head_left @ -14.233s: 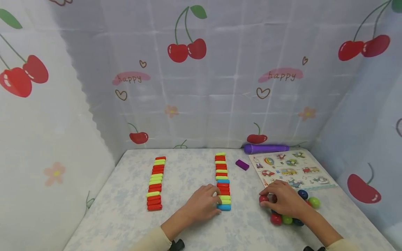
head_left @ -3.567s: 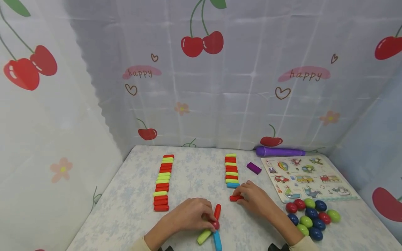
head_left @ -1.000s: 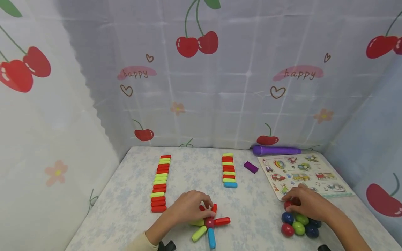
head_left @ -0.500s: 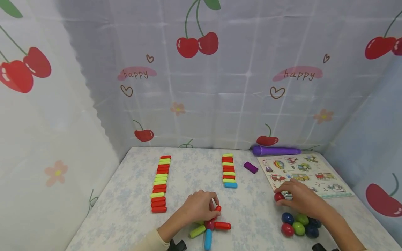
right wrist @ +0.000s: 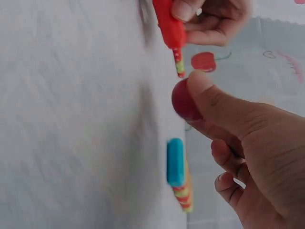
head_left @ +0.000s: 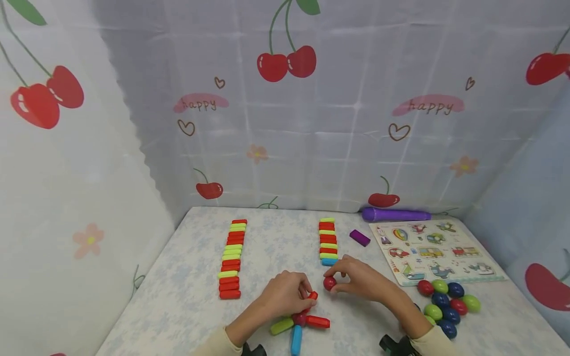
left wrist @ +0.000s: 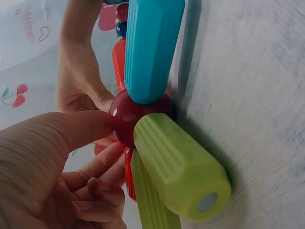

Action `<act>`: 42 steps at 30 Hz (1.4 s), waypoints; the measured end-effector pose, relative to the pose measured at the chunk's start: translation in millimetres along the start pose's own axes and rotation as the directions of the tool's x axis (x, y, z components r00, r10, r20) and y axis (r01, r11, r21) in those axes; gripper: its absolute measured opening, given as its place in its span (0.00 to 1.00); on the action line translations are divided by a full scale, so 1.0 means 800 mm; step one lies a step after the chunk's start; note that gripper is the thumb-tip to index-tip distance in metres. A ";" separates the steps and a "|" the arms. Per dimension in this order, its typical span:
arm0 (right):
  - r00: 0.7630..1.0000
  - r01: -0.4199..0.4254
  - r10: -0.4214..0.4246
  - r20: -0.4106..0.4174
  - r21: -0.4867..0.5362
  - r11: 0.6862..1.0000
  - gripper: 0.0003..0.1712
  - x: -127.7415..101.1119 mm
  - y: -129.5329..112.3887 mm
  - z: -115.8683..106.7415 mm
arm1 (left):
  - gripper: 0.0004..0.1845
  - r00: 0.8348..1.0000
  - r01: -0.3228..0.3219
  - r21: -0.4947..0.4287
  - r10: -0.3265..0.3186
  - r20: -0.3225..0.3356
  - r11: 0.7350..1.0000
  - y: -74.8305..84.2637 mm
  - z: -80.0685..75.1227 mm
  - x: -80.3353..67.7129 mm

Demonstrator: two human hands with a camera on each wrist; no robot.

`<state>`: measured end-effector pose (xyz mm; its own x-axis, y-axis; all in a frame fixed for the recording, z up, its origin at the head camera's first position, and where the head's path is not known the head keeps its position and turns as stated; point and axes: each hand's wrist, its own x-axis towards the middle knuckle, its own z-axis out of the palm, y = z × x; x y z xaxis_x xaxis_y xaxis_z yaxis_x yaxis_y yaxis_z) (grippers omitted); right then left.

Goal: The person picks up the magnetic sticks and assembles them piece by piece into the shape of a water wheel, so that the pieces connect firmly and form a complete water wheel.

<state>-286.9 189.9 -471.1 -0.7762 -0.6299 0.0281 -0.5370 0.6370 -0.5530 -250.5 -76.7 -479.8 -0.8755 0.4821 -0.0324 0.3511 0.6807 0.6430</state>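
Head view: the right hand [head_left: 362, 282] pinches a small glossy red ball [head_left: 329, 283] just above the desk [head_left: 178, 306], right next to the left hand [head_left: 285, 294]. The left hand's fingers are curled on an upright red plastic stick [head_left: 312, 296] of a little spoke cluster: a dark red hub ball [head_left: 299, 319] with a lime stick [head_left: 281, 326], a blue stick [head_left: 296, 339] and a flat red stick [head_left: 317, 322]. A pile of red, green and navy balls [head_left: 445, 304] sits near right.

Left wrist view: the thumb [left wrist: 71, 133] presses the hub ball [left wrist: 126, 119], blue stick [left wrist: 150, 47] and lime stick [left wrist: 178, 167] stuck to it.

Right wrist view: thumb [right wrist: 217, 102] and fingers hold the red ball [right wrist: 183, 100], close to the red stick [right wrist: 167, 24].
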 end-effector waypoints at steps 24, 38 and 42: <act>0.998 0.065 -0.063 -0.018 0.105 0.992 0.21 0.013 0.018 0.038 | 0.09 0.993 -0.097 0.066 0.092 0.074 0.993 -0.012 -0.016 0.001; 0.998 -0.060 0.060 -0.033 -0.021 0.998 0.19 -0.015 0.005 0.005 | 0.09 0.902 -0.291 0.057 0.254 0.348 0.955 -0.035 -0.054 0.004; 0.992 -0.129 0.128 -0.009 -0.095 0.987 0.15 -0.055 0.012 -0.029 | 0.06 0.915 -0.294 0.129 0.239 0.326 0.947 -0.031 -0.054 0.001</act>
<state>-265.8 233.9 -458.5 -0.8417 -0.5388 -0.0353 -0.4616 0.7519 -0.4707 -274.0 -116.7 -462.6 -0.6084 0.7837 -0.1254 0.6325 0.5742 0.5198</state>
